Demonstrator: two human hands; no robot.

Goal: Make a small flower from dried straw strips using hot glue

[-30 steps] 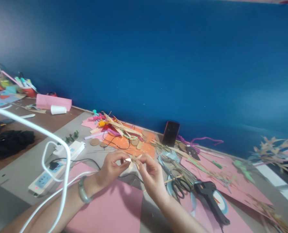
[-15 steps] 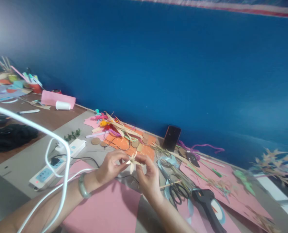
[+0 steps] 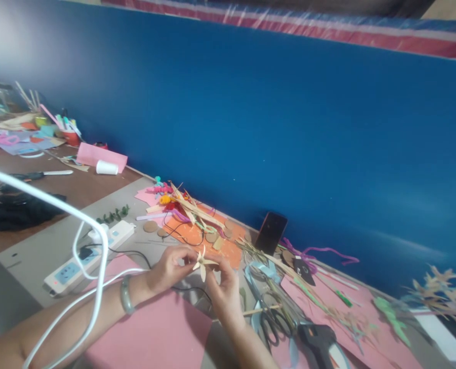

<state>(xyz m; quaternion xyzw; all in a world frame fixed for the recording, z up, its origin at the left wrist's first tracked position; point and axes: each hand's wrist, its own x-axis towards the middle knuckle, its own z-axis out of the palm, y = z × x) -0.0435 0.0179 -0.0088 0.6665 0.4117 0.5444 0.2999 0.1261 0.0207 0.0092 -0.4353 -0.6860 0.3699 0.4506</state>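
A small pale flower (image 3: pixel 201 263) with pointed, star-like petals, apparently of dried husk, is held up between my two hands. My left hand (image 3: pixel 173 267), with a greenish bangle (image 3: pixel 126 295) on its wrist, pinches the flower's left side. On the other side, my right hand (image 3: pixel 225 288) has thumb and fingers closed on the right petals. Both hands hover above a pink sheet (image 3: pixel 154 333). The flower's back is hidden by the fingers.
Black scissors (image 3: pixel 274 324) and a dark glue gun (image 3: pixel 318 338) lie right of my right hand. A phone (image 3: pixel 271 233) leans on the blue wall. Left are a power strip (image 3: pixel 89 259) and a white cable (image 3: pixel 51 196) crossing close by. Dried strips (image 3: pixel 191 207) lie on orange paper.
The camera view has shifted, so the scene sits slightly differently. The flower now faces me more, its petals showing more clearly. Both hands keep their hold on it.
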